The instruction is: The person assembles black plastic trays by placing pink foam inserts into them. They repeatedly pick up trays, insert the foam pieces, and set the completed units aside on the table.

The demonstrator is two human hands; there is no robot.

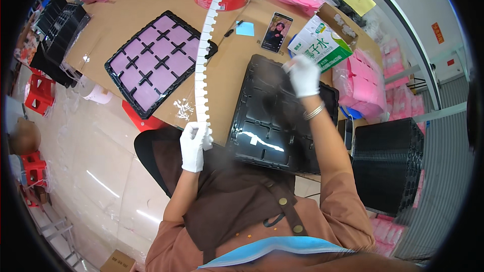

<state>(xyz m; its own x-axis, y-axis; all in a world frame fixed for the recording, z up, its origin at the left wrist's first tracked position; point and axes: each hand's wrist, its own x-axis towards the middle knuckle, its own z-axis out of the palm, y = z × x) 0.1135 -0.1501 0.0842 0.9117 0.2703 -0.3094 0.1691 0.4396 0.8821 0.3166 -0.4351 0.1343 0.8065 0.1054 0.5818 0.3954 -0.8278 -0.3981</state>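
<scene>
In a white glove, my left hand (pixel 192 146) is closed on the lower end of a long white notched strip (pixel 203 60). The strip stretches far across the table and passes over the right edge of a black tray lined with pink-purple sheet (pixel 153 65). Another black plastic tray (pixel 258 143), glossy and divided into compartments, lies in front of me on the right. Over its far part is my right hand (pixel 302 76), also gloved in white; motion smears its fingers, so I cannot see what they hold.
At the back stands a red round container (pixel 229 3) full of white strips. A phone (pixel 277 32), a blue note (pixel 245 28) and a green-and-white carton (pixel 322 42) lie beyond the trays. Pink packs (pixel 358 83) and stacked black trays (pixel 387 163) are at right.
</scene>
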